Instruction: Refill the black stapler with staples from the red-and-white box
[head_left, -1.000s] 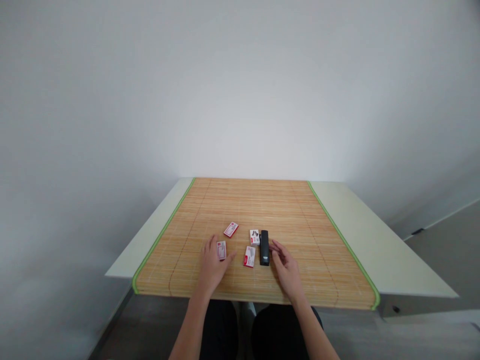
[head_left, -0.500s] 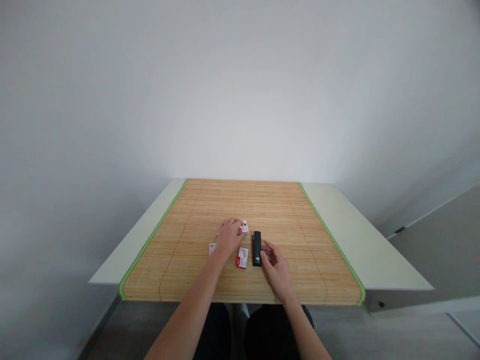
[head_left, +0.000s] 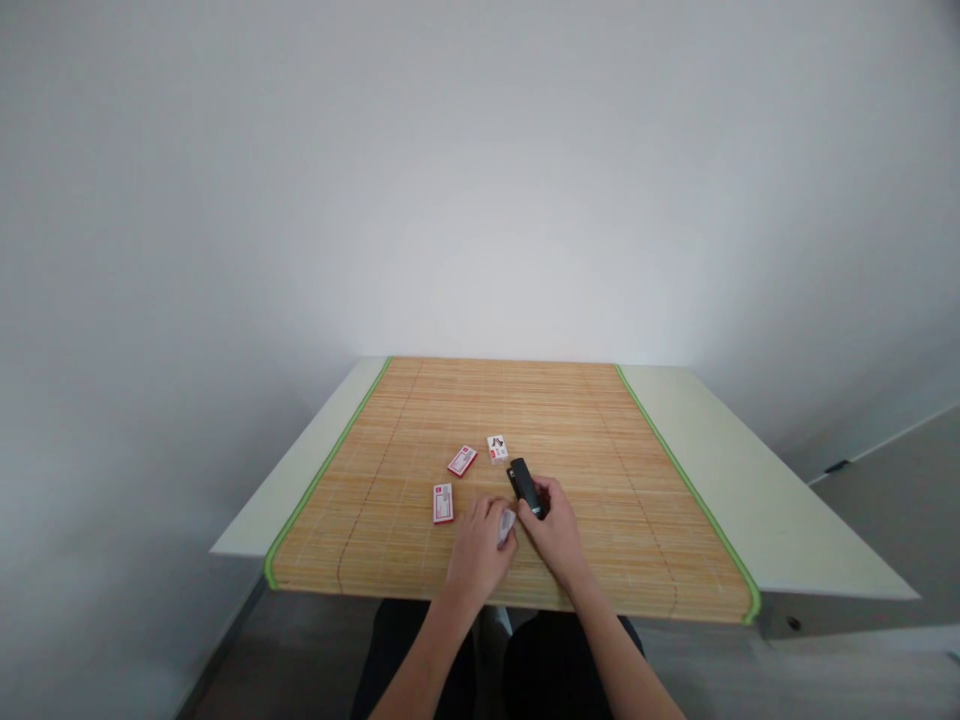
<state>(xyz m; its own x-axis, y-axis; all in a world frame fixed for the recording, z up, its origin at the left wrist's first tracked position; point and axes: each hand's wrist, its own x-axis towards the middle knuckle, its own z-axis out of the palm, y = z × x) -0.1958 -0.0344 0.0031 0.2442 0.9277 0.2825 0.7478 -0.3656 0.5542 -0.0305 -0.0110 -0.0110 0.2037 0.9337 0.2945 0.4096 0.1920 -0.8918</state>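
Observation:
My left hand is closed around a small staple box, whose pale side shows between thumb and fingers. My right hand grips the near end of a black stapler, which lies at a slant with its far end pointing up and left. Left of my left hand, a small red-and-white box lies flat. Beyond it rests a second red-edged box, turned at an angle. A white box with a dark picture sits just past the stapler's far end.
A bamboo mat with green edging covers the middle of a white table. Behind the table stands a plain wall. My knees show below the table's front edge.
My left hand has come nearer and right, taking the staple box from beside the stapler. My right hand has closed on the stapler, which is now tilted. The view has shifted slightly.

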